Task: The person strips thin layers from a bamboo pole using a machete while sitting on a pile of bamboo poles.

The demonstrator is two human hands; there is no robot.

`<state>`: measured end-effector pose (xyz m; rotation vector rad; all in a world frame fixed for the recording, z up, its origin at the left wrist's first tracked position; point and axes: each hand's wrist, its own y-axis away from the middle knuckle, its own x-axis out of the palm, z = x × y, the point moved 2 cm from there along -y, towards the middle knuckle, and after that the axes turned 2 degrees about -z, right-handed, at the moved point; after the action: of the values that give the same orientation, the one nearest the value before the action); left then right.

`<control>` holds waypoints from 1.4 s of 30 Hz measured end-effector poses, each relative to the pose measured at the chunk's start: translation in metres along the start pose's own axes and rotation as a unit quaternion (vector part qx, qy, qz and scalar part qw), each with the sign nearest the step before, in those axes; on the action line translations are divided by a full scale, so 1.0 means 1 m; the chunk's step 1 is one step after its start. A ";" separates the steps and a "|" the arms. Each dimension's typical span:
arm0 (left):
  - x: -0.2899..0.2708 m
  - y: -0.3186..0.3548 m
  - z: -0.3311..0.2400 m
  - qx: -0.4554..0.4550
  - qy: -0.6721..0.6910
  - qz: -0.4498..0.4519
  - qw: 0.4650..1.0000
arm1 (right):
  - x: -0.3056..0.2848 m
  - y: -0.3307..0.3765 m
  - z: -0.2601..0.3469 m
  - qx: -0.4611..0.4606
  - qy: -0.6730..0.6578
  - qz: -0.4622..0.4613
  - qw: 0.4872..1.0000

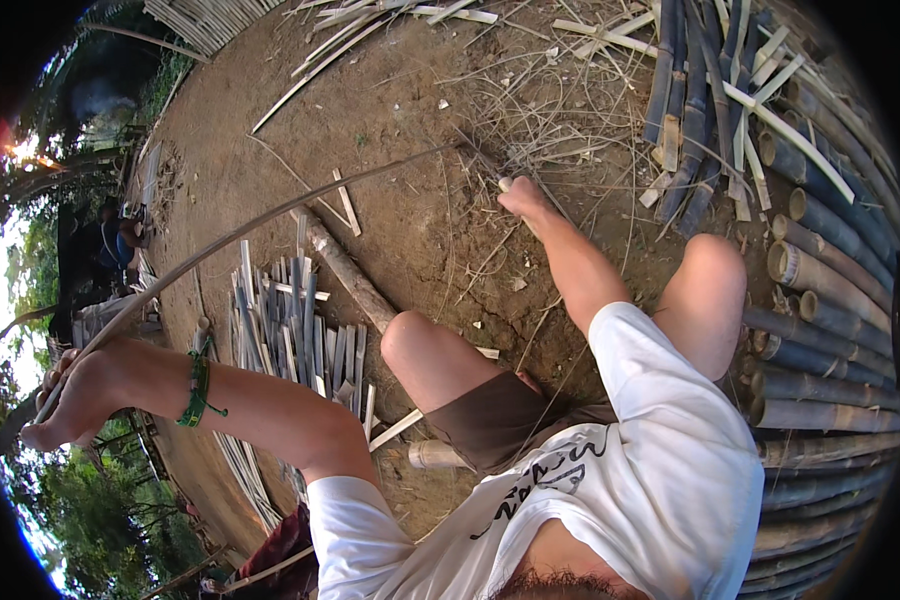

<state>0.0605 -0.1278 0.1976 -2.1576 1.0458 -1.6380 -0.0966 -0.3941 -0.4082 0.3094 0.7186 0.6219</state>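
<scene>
Long strip (pixel 240 234): held in both directions of an arch past the far end of the wooden pole (pixel 348 268). Left hand (pixel 85 390), left of the pole: fingers curled round the strip. Right hand (pixel 527 200), right of the pole: fingers closed on a tool handle (pixel 507 184); blade contact, I cannot tell. Slats (pixel 305 320) lie just left of the pole.
</scene>
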 end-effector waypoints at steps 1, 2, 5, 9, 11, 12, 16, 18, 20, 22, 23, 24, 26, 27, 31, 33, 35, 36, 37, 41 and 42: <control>-0.004 0.002 0.004 -0.007 -0.009 0.005 1.000 | -0.005 -0.005 -0.007 0.004 0.008 0.034 0.999; -0.010 -0.017 0.006 0.005 -0.026 0.022 0.999 | 0.000 0.001 0.012 0.003 -0.033 0.089 0.996; -0.030 -0.048 0.023 -0.024 0.041 0.105 0.993 | 0.006 0.035 0.028 0.010 -0.086 0.098 0.991; -0.053 -0.105 0.049 -0.116 0.174 0.208 0.956 | 0.021 0.108 0.028 0.015 -0.160 0.048 0.986; -0.057 -0.104 0.056 -0.171 0.189 0.182 0.950 | 0.022 0.124 0.008 0.058 -0.206 0.073 0.974; -0.060 -0.105 0.059 -0.196 0.179 0.168 0.949 | 0.026 0.130 -0.001 0.079 -0.228 0.088 0.966; -0.090 -0.100 0.053 -0.115 0.023 0.064 0.991 | 0.045 0.140 -0.019 0.111 -0.275 0.126 0.947; -0.093 -0.058 0.030 -0.153 -0.063 0.017 0.986 | 0.033 0.113 -0.043 0.093 -0.191 0.062 0.975; -0.103 -0.045 0.016 -0.173 -0.048 -0.024 0.983 | 0.032 0.115 -0.038 0.083 -0.175 0.054 0.980; -0.118 -0.044 0.008 -0.159 -0.025 -0.042 0.986 | 0.034 0.136 -0.013 0.052 -0.140 0.066 0.987; -0.127 -0.051 0.009 -0.149 -0.024 -0.011 0.989 | 0.032 0.148 -0.002 0.037 -0.122 0.072 0.989; -0.136 -0.059 0.015 -0.141 -0.021 0.019 0.990 | 0.029 0.163 0.011 -0.012 -0.092 0.039 0.995; -0.143 -0.070 0.010 -0.146 0.001 0.058 0.988 | 0.018 0.200 0.045 -0.075 -0.112 0.066 0.989; -0.143 -0.069 0.010 -0.167 0.026 0.090 0.982 | 0.007 0.214 0.056 -0.101 -0.120 0.070 0.985; -0.132 -0.086 -0.017 -0.259 0.184 0.218 0.923 | -0.022 0.265 0.101 -0.243 -0.193 0.077 0.948; -0.133 -0.105 -0.022 -0.332 0.272 0.290 0.855 | -0.034 0.295 0.123 -0.294 -0.216 0.087 0.927; -0.125 -0.106 -0.026 -0.372 0.320 0.330 0.806 | -0.047 0.324 0.143 -0.314 -0.203 0.112 0.921; -0.123 -0.100 -0.025 -0.372 0.330 0.348 0.795 | -0.050 0.330 0.145 -0.322 -0.195 0.121 0.918; -0.121 -0.095 -0.026 -0.371 0.340 0.367 0.782 | -0.050 0.331 0.143 -0.342 -0.174 0.117 0.916; -0.117 -0.096 -0.023 -0.393 0.361 0.370 0.761 | -0.036 0.306 0.117 -0.354 -0.135 0.046 0.924; -0.112 -0.091 -0.024 -0.392 0.370 0.373 0.756 | -0.028 0.286 0.098 -0.318 -0.145 0.036 0.936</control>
<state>0.0609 0.0164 0.1754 -0.8991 2.7596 -1.7471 -0.1655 -0.1948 -0.1903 -0.1741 0.1959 0.8233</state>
